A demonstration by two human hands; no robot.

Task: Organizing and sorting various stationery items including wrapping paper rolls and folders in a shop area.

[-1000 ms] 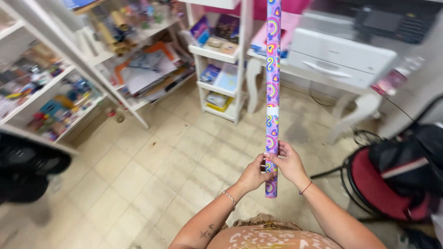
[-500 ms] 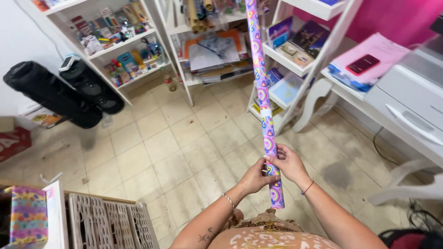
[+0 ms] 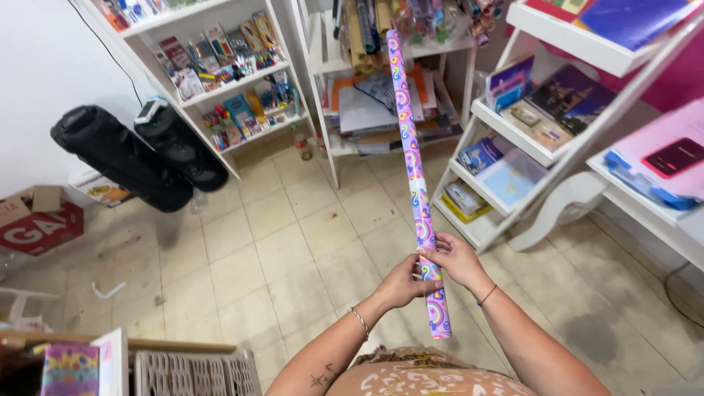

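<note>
Wrapping-paper roll (image 3: 415, 176) now tilted left; view swung toward white shelves (image 3: 220, 81).

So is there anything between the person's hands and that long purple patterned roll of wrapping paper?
Nothing visible. Both the left hand and the right hand already grip the long purple patterned roll of wrapping paper near its lower end, fingers wrapped directly around it, with only bare tiled floor beneath.

Glossy paper wraps the swirl-patterned roll (image 3: 415, 176) at frame centre; matt, scuffed ceramic floor tiles (image 3: 279, 249) below; smooth white-painted shelves (image 3: 220, 81) upper left; matt brown cardboard box (image 3: 37, 220) at left edge
</note>
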